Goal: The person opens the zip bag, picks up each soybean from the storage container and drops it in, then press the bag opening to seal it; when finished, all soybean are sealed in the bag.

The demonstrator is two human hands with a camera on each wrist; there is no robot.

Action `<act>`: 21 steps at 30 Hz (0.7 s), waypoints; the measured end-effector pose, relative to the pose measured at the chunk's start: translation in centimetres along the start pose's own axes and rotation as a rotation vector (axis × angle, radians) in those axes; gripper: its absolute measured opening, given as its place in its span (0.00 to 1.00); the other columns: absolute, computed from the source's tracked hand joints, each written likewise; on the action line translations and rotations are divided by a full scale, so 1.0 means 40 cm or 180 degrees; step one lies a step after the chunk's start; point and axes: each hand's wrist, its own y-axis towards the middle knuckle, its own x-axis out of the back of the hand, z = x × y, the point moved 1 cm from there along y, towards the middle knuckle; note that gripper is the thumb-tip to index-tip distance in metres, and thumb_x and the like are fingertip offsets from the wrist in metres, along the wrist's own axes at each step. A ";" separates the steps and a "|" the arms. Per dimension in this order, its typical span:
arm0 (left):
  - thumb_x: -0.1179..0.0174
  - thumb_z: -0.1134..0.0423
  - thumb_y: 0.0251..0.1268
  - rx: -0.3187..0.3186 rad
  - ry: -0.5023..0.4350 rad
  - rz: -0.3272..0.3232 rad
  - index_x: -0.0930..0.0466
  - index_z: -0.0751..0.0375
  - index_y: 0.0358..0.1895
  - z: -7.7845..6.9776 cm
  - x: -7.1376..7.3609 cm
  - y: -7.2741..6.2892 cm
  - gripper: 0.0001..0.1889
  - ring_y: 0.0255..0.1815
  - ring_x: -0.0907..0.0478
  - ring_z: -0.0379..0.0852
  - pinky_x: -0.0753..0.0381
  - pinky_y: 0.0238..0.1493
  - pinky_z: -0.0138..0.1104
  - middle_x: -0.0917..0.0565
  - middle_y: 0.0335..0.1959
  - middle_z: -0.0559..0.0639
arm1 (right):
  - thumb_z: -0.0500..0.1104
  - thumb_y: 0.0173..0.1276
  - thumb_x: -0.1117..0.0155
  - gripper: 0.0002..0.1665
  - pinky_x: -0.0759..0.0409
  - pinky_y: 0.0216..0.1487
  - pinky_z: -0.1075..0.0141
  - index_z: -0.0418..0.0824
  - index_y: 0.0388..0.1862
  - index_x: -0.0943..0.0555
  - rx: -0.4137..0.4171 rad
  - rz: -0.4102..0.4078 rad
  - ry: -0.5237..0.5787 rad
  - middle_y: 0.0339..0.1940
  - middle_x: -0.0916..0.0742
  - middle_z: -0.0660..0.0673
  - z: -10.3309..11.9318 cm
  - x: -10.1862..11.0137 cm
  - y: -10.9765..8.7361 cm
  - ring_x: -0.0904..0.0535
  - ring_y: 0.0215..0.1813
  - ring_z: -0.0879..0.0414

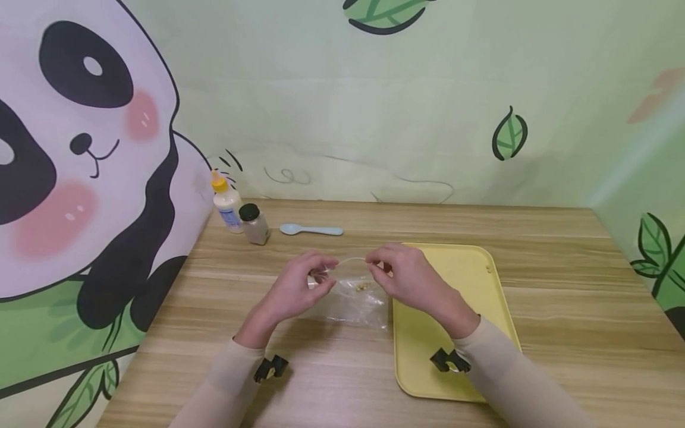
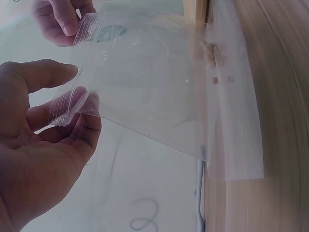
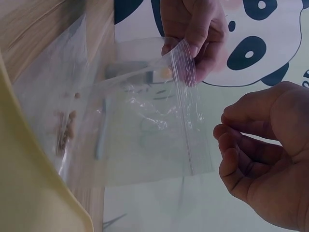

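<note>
A clear zip bag [image 1: 348, 306] stands over the table between both hands, its zip strip [image 3: 183, 111] uppermost. Several small pale brown pieces [image 3: 67, 128] lie low inside it. My left hand [image 1: 297, 285] pinches one top corner of the bag, the fingers [image 2: 89, 128] bent round its edge. At the opposite end of the strip, my right hand [image 1: 412, 276] hovers with loosely bent fingers. In the right wrist view, nothing shows between the fingertips of the right hand [image 3: 270, 154], and the bag's edge lies just beside them.
A yellow tray [image 1: 449, 368] lies under the right forearm, with tiny crumbs [image 1: 488, 268] near its far right corner. Behind the left hand are a pale blue spoon [image 1: 316, 230], a black-capped jar [image 1: 254, 226] and a yellow-topped bottle [image 1: 227, 205]. A panda-painted wall borders the table.
</note>
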 end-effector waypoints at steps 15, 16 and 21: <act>0.34 0.69 0.59 0.0022 -0.0007 0.0009 0.20 0.68 0.52 0.001 -0.001 0.000 0.17 0.38 0.18 0.44 0.16 0.44 0.32 0.17 0.44 0.58 | 0.36 0.63 0.36 0.06 0.20 0.29 0.69 0.39 0.37 0.14 -0.0185 -0.0147 -0.0109 0.33 0.12 0.47 -0.066 0.037 -0.025 0.20 0.29 0.58; 0.34 0.69 0.59 0.0027 -0.0010 0.0010 0.20 0.68 0.52 0.002 -0.001 0.000 0.17 0.38 0.19 0.44 0.16 0.44 0.33 0.17 0.44 0.58 | 0.36 0.63 0.36 0.06 0.20 0.29 0.68 0.38 0.37 0.14 -0.0212 -0.0146 -0.0118 0.34 0.12 0.46 -0.070 0.040 -0.026 0.20 0.29 0.57; 0.35 0.70 0.58 0.0042 -0.0024 0.0017 0.20 0.68 0.52 0.002 -0.002 0.001 0.17 0.38 0.19 0.44 0.16 0.44 0.33 0.17 0.43 0.57 | 0.35 0.63 0.36 0.06 0.21 0.29 0.66 0.38 0.37 0.14 -0.0328 -0.0167 -0.0152 0.34 0.12 0.45 -0.093 0.051 -0.036 0.20 0.29 0.55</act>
